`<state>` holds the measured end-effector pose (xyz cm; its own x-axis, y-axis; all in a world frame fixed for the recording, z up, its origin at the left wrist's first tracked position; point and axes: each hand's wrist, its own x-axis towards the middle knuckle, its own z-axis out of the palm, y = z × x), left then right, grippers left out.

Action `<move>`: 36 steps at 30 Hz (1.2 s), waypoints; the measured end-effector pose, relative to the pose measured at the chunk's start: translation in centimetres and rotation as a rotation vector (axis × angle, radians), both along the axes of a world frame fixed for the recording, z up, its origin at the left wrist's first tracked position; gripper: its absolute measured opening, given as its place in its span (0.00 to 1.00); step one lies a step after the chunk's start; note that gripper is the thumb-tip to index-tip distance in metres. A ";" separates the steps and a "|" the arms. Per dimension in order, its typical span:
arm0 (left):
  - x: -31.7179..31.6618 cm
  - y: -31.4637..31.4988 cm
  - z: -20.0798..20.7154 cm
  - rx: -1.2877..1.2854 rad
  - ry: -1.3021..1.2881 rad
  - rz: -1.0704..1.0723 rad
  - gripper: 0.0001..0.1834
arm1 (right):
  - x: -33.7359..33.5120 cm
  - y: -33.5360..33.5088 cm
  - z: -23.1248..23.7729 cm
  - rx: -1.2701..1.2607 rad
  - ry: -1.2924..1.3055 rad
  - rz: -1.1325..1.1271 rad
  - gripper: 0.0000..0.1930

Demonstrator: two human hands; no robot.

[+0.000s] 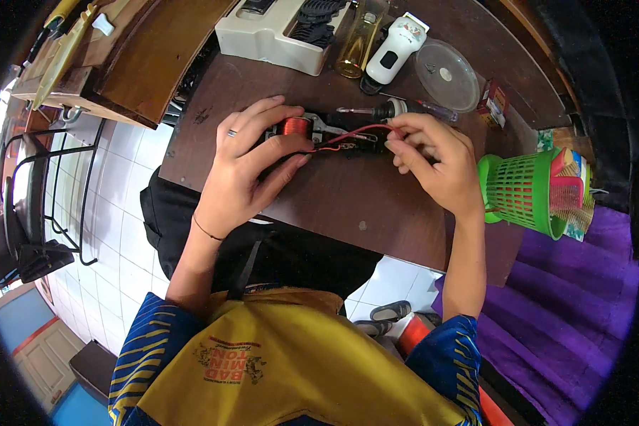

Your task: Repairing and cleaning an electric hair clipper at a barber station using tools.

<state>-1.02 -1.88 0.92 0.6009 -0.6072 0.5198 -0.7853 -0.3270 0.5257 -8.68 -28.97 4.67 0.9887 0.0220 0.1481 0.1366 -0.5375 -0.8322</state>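
On the brown table lies an opened-up device, apparently a hair clipper [326, 132], with its metal parts and a copper wire coil [295, 126] exposed. My left hand [243, 160] is wrapped round its coil end, thumb and fingers closed on it. A thin red wire [358, 130] runs from the device toward the right. My right hand [437, 156] pinches the far end of that wire between thumb and forefinger, slightly above the table. Just beyond the device lies a screwdriver [387, 109], its metal tip toward the left. My left fingers partly cover the device.
A white hair clipper [397, 51], an amber bottle [355, 51] and a clear round lid [444, 85] sit at the back. Left of them stands a beige tray [270, 42] with black comb guards. At right are a small red box [493, 105] and a green basket [515, 190] holding combs.
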 end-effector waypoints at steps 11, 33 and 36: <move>0.0 0.1 0.0 -0.002 0.015 -0.008 0.11 | 0.5 -0.1 -1.1 -0.332 -0.045 0.007 0.09; 0.0 0.1 0.0 -0.007 0.008 -0.001 0.11 | 0.8 -1.7 -1.3 -0.046 0.271 0.080 0.06; 0.0 0.1 0.0 -0.012 0.004 -0.002 0.11 | 0.8 -1.4 -1.5 -0.096 0.215 0.021 0.05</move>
<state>-0.99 -1.82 0.93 0.6017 -0.6021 0.5248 -0.7839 -0.3188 0.5329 -7.84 -30.41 3.21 0.9965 0.0467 -0.0699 -0.0265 -0.6141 -0.7887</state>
